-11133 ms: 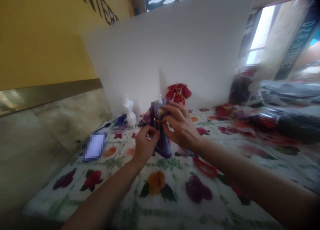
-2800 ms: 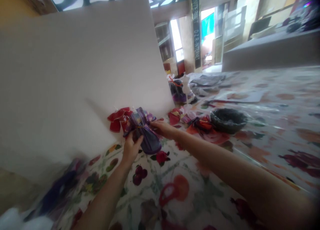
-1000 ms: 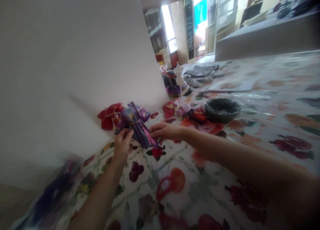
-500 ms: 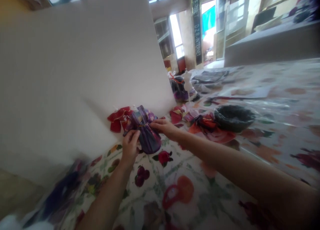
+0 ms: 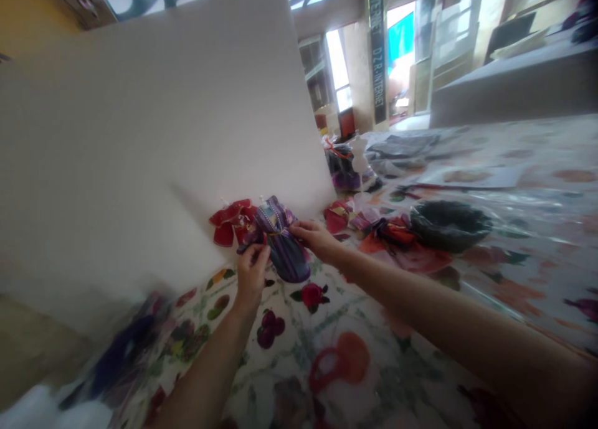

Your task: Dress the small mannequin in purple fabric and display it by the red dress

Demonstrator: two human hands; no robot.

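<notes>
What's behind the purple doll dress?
Behind the purple doll dress are a red doll dress, partly visible, and the white board; whatever the purple fabric covers is hidden.

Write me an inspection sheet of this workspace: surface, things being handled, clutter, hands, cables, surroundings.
Surface: white cloth printed with fruit and flowers.
Things being handled: small purple dress with a gathered waist, on a miniature stand.
Clutter: small red dress beside it; bare white miniature mannequin; dark round bowl-shaped item; crumpled red-orange fabric.
Hands: left hand and right hand at opposite sides of the purple dress; exact grip unclear.
Cables: nothing seen.
Surroundings: large white panel behind; bright doorway beyond, towards the right.
</notes>
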